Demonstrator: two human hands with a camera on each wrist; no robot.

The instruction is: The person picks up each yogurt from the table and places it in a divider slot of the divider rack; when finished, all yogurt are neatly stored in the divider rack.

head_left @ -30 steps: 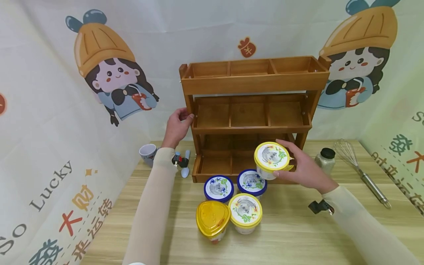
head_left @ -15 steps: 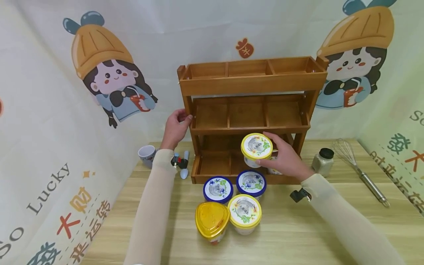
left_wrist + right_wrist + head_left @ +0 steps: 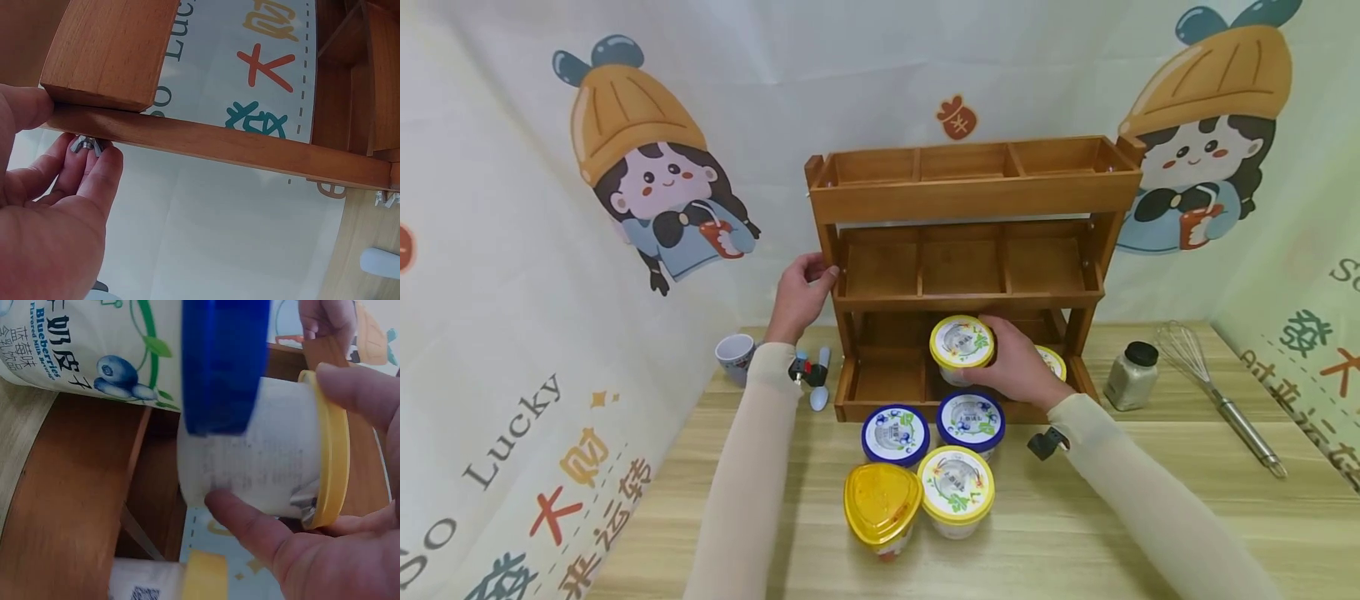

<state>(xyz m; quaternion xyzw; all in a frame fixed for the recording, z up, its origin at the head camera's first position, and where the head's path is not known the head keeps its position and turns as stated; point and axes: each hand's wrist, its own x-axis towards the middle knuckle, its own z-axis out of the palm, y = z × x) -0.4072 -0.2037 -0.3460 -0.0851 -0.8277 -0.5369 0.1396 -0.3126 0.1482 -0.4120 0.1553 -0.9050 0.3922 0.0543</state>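
My right hand (image 3: 1017,358) grips a white milk-drink cup with a yellow lid (image 3: 962,342), upright at the middle compartment of the bottom shelf of a wooden rack (image 3: 973,196). Whether its base touches the shelf is hidden. My left hand (image 3: 801,293) holds the rack's left upright, thumb on one side and fingers beside a wing nut (image 3: 86,145) on the other. Another yellow-lidded cup (image 3: 1051,362) sits in the bottom right compartment, partly behind my right hand. In front stand two blue-lidded cups (image 3: 896,435), a third yellow-lidded cup (image 3: 956,485) and a gold-lidded cup (image 3: 882,504).
A patterned mug (image 3: 735,354) and a pale spoon (image 3: 820,392) lie left of the rack. A black-capped jar (image 3: 1132,377) and a metal whisk (image 3: 1225,404) are at the right. Printed cloth (image 3: 880,75) hangs behind the table (image 3: 1045,533).
My right hand has carried the yellow-lidded cup leftward to the rack's bottom shelf, uncovering part of the cup in the right compartment. My left hand stays on the upright.
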